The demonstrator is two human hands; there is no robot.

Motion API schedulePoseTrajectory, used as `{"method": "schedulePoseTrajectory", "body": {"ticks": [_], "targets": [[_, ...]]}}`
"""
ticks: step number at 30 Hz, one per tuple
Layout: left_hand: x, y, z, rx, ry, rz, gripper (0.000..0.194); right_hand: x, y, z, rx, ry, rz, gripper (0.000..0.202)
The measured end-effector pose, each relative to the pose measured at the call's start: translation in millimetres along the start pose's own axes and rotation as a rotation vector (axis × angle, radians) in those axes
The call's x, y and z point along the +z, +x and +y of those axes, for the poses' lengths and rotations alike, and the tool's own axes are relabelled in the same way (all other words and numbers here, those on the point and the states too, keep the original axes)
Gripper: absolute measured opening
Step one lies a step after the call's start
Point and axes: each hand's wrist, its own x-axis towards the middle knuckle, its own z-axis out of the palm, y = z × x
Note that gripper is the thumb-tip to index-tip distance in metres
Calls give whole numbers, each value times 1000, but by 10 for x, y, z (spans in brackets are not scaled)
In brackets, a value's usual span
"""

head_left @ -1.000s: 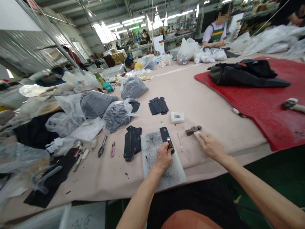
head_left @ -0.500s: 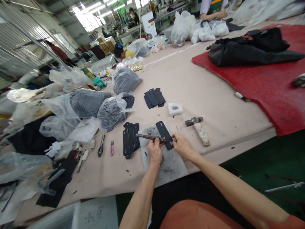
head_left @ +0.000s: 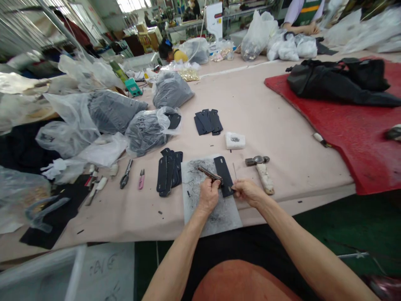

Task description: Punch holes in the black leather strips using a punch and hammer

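Observation:
A dark, slotted flat piece [head_left: 222, 171] lies on a smudged pale board [head_left: 196, 200] at the table's near edge. My left hand [head_left: 209, 195] is closed round a narrow metal tool [head_left: 208, 172], which crosses above the board beside the piece. Pinched fingers of my right hand [head_left: 247, 191] meet the lower right corner of the dark piece; whatever else is between them is too small to make out. Left of the board is a stack of similar dark pieces [head_left: 166, 173], and another group [head_left: 208, 121] lies farther back. A hammer [head_left: 265, 177] rests right of my right hand.
A white block [head_left: 235, 141] stands behind the board. Pink snips [head_left: 141, 179] and pliers [head_left: 125, 174] lie left. Filled plastic bags [head_left: 147, 133] crowd the left side. A red mat [head_left: 344, 142] bears a black bag [head_left: 335, 81]. Other people are visible at the back.
The view has shifted and levelled. The tool in my left hand has turned, its far end now pointing more away from me and reaching less far left. My right hand remains at the dark piece's corner.

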Motion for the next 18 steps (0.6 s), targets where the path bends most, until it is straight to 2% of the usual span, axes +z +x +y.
{"method": "schedulePoseTrajectory", "body": {"ticks": [6,11,15,18], "targets": [[5,28,5,7,58,-3,16,-14,-26,-47,100,75,-57,13],[14,-10,-16,70,106,-18,18,5,-45,-68,117,90,-98,11],[33,-33,-41,40,44,11,18,10,-64,-91,55,33,-66,9],[-23,-33,-51,-19,-36,77,19,-6,-101,-158,-46,-68,-27,13]]}}
